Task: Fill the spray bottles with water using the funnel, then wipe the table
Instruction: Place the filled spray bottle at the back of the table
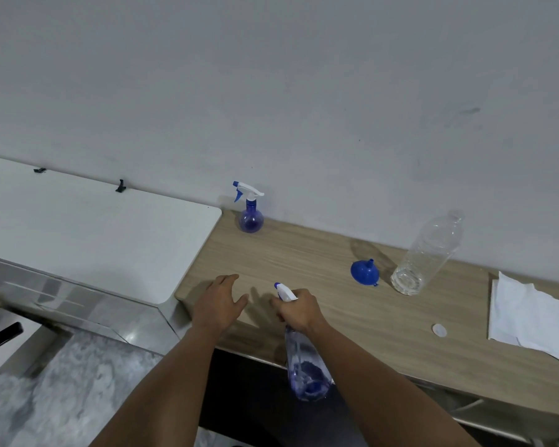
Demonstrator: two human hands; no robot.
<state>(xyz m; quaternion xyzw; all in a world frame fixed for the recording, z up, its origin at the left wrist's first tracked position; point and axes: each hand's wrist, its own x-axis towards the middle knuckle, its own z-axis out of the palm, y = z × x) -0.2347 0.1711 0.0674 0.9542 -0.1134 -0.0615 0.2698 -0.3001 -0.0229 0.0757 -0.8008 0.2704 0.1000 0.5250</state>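
Two blue translucent spray bottles are showing: the near spray bottle (305, 366), long-bodied with a white trigger head, is hanging tilted over the front edge of the wood-grain tabletop (304, 253), the right hand (299, 309) grasping its neck, while the round-bellied far spray bottle (250, 209) is standing upright by the wall. The left hand (218, 301) is resting released, fingers spread, on the tabletop. One blue funnel (364, 272) is sitting mouth-down just beside one clear ribbed plastic bottle (428, 253), uncapped; one white cap (439, 329) and one folded white cloth (530, 317) are lying further right; no writing is legible.

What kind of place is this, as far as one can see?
Probably a plain indoor room, home or workroom: a wooden table against a bare white wall, a white cabinet beside it, and a marbled floor.
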